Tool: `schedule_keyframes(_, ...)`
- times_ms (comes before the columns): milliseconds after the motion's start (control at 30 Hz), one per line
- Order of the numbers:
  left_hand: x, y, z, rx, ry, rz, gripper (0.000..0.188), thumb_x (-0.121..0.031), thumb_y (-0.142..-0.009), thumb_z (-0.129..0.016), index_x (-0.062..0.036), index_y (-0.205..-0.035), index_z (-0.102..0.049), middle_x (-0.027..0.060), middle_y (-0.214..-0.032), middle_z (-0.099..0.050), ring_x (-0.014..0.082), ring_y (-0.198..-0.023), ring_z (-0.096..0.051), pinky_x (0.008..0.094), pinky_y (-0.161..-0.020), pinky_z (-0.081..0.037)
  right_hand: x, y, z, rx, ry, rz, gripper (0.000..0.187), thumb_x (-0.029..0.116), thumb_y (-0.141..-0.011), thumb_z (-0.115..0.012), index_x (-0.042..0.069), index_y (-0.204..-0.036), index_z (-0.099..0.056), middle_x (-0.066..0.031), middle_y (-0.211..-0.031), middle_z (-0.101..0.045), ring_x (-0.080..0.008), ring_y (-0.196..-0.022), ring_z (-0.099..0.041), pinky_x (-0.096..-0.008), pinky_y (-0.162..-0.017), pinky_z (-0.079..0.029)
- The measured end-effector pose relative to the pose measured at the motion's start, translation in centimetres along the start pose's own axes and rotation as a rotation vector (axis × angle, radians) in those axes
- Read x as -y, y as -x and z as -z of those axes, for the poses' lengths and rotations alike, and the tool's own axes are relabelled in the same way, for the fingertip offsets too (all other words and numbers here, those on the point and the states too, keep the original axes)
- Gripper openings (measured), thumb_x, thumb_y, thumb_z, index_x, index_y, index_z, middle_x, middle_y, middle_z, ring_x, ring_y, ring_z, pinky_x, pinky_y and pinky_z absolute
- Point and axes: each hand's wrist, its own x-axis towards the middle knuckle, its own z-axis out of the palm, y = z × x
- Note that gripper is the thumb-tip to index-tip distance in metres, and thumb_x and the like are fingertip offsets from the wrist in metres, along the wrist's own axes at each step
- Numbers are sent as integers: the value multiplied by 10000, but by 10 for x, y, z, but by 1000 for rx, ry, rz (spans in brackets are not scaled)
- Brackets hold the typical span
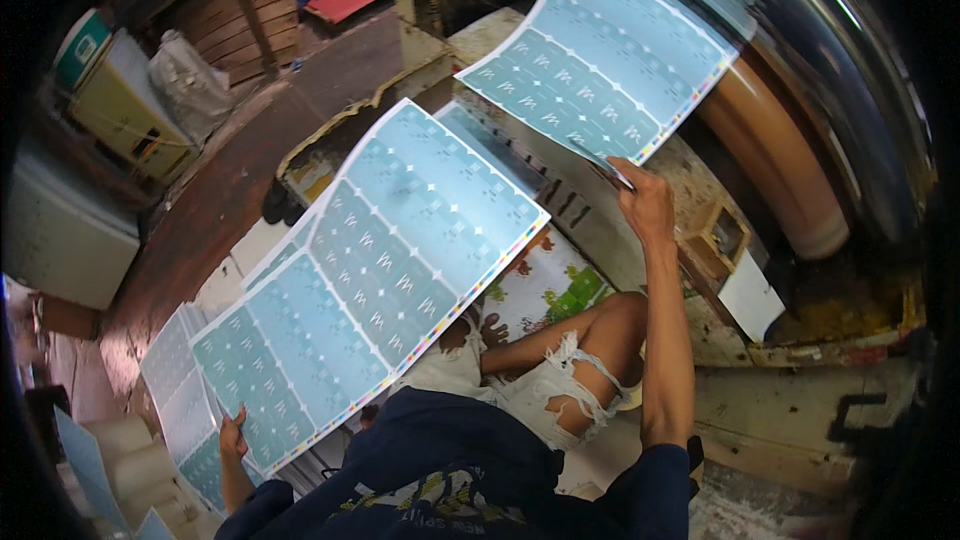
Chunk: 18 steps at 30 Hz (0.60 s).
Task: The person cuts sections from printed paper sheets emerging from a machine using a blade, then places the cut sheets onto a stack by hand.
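A large blue-green printed sheet [410,202] with pale panels slants across my lap. My left hand [232,432] is closed on its lower left edge, thumb on top. Farther up, a second sheet of the same print [625,25] hangs at a big shiny roller [850,10], its upper end blurred there. At its lower edge, the fingers of my right hand [648,202] pinch the border. Behind my left hand, more printed sheets [172,380] lie in a pile, partly covered by the sheet I hold.
A brown roller [790,175] curves below the shiny one on the right. A small wooden box [718,232] sits on the machine's ledge, near my right forearm. At left stand a pale cabinet [70,220] and a yellowish cabinet [125,105]. Wooden slats [245,20] lean farther back.
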Motion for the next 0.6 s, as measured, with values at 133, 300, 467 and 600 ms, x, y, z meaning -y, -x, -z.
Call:
schedule_keyframes(133,13,-30,41,92,38,14,506,-43,-914,-616,-15,-1374,-406,143,-1248,-565,242,-1124,-575,401,-959,-489,104,42,8,30,-86,-88,407,-43,-730,-533,101,-1063,-716,-197,-940,-685,-324,-814,-696,-358,-730,-528)
schedule_keyframes(300,34,-123,114,101,65,-75,521,-42,-908,-627,-52,-1386,-421,83,-1292,-559,227,-1142,-563,403,-970,-479,272,136,-38,81,-145,-109,418,-26,-722,-525,63,-1094,-695,-161,-1071,-685,-321,-962,-677,-363,-841,-535)
schedule_keyframes(467,52,-241,221,167,78,-197,543,-107,-873,-703,-26,-1348,-453,107,-1264,-576,230,-1125,-567,371,-941,-490,448,242,-120,63,-252,-96,411,-25,-734,-535,81,-1096,-698,-170,-1082,-680,-335,-966,-673,-371,-836,-533)
schedule_keyframes(600,68,-277,270,-411,-577,-590,750,-255,-744,-827,31,-1327,-450,192,-1254,-565,335,-1103,-568,398,-933,-474,543,321,-176,79,-211,-125,395,-23,-756,-553,97,-1102,-699,-172,-1061,-685,-339,-959,-674,-373,-825,-532)
